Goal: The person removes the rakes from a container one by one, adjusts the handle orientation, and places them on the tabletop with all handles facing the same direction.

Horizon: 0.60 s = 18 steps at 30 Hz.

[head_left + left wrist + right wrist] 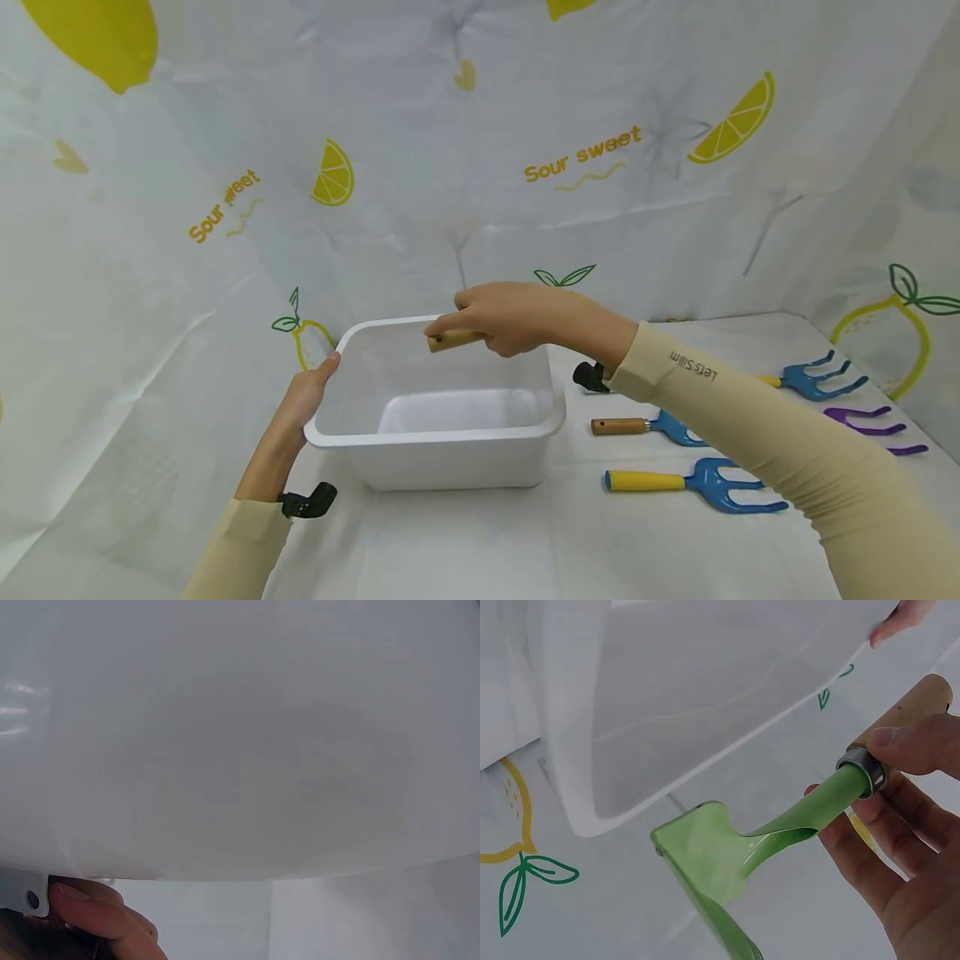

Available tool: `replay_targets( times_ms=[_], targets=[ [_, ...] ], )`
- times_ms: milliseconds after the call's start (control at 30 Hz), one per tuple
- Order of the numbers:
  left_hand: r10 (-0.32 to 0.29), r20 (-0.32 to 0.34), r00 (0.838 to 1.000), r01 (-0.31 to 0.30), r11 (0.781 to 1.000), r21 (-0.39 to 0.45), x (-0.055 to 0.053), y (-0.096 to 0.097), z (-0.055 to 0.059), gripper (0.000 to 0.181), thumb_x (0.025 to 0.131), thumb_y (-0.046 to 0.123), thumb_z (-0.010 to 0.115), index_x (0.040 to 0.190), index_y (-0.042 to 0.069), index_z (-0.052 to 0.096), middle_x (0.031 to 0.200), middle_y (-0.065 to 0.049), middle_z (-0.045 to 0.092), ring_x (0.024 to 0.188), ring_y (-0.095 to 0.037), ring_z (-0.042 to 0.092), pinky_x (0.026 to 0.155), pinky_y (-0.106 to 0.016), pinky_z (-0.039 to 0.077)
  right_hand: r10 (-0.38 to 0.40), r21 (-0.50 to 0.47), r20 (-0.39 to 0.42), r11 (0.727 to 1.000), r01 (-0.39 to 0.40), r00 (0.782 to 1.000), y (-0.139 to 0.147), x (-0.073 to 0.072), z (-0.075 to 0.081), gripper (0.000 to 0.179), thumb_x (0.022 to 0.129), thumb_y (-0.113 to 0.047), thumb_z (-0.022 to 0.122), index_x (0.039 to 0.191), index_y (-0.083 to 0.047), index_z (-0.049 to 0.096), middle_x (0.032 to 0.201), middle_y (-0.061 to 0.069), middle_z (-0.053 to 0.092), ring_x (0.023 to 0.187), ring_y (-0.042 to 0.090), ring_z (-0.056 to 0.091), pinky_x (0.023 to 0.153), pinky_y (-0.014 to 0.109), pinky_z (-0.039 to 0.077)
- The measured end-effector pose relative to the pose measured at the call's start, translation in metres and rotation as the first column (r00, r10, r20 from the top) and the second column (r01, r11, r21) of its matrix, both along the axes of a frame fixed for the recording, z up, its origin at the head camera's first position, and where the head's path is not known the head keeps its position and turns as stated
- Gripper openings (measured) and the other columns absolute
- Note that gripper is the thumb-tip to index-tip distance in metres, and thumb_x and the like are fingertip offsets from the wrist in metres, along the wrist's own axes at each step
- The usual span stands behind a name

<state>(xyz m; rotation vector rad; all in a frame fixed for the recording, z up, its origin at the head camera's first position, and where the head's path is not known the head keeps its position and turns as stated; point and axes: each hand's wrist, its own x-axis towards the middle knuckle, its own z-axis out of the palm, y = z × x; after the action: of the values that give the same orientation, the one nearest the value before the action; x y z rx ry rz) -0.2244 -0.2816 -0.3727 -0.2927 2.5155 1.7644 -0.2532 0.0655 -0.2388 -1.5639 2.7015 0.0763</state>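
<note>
A white plastic tub (pixel 450 442) stands on the white-covered table in the head view. My left hand (pixel 302 398) grips its left rim, thumb on top; the left wrist view shows fingers (pixel 105 915) at the edge of the tub wall. Above the tub's back rim, my right hand (pixel 517 318) holds a hand fork by its wooden handle (pixel 454 340). In the right wrist view, the hand fork's green metal head (pixel 705 844) hangs down beside the tub, outside its wall. The lower end of that head runs out of the frame.
Right of the tub lie a blue fork with a yellow handle (pixel 647 481) and a blue tool with a wooden handle (pixel 619 427). Farther back are another blue fork (pixel 812 381) and a purple fork (pixel 862 419). My right sleeve (pixel 757 433) partly covers them. A lemon-print cloth (pixel 420 142) hangs behind.
</note>
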Motion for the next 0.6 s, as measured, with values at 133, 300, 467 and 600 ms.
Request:
replay_targets(
  times_ms=[133,300,467,600],
  targets=[
    [-0.002,-0.004,1.0,0.002,1.0,-0.002,-0.001,0.0,0.0,0.074,0.108,0.059,0.036,0.155,0.003,0.041,0.141,-0.02,0.063,0.09,-0.006,0.072,0.075,-0.027,0.061,-0.008,-0.011,-0.006,1.0,0.007,1.0,0.012,0.003,0.001,0.071,0.092,0.005,0.058,0.146,-0.04,0.053,0.101,0.0,0.058,0.085,0.017,0.055,0.071,0.03,0.048],
    [-0.008,-0.005,1.0,0.008,1.0,-0.004,-0.001,0.0,0.001,0.074,0.108,0.059,0.036,0.155,0.002,0.041,0.143,-0.021,0.061,0.091,-0.006,0.072,0.075,-0.027,0.061,-0.003,-0.021,-0.028,1.0,0.002,1.0,0.027,0.007,0.003,0.069,0.092,0.006,0.059,0.145,-0.038,0.054,0.098,0.001,0.058,0.081,0.018,0.053,0.07,0.03,0.047],
    [-0.009,0.009,1.0,0.009,1.0,0.003,0.0,0.0,0.002,0.075,0.108,0.06,0.036,0.156,0.002,0.04,0.144,-0.022,0.06,0.094,-0.007,0.071,0.076,-0.027,0.061,-0.023,-0.032,-0.037,0.999,0.021,0.999,0.044,0.012,0.003,0.066,0.093,0.004,0.061,0.144,-0.037,0.055,0.099,0.0,0.058,0.083,0.017,0.055,0.073,0.03,0.049],
    [-0.01,0.018,1.0,0.01,1.0,0.0,0.0,0.0,0.002,0.076,0.107,0.061,0.036,0.155,0.001,0.041,0.145,-0.024,0.059,0.097,-0.01,0.072,0.076,-0.027,0.06,-0.042,-0.048,-0.051,0.998,0.04,0.998,0.059,0.012,0.0,0.062,0.093,0.003,0.063,0.142,-0.035,0.058,0.099,0.0,0.059,0.084,0.015,0.056,0.074,0.03,0.05]
  ],
)
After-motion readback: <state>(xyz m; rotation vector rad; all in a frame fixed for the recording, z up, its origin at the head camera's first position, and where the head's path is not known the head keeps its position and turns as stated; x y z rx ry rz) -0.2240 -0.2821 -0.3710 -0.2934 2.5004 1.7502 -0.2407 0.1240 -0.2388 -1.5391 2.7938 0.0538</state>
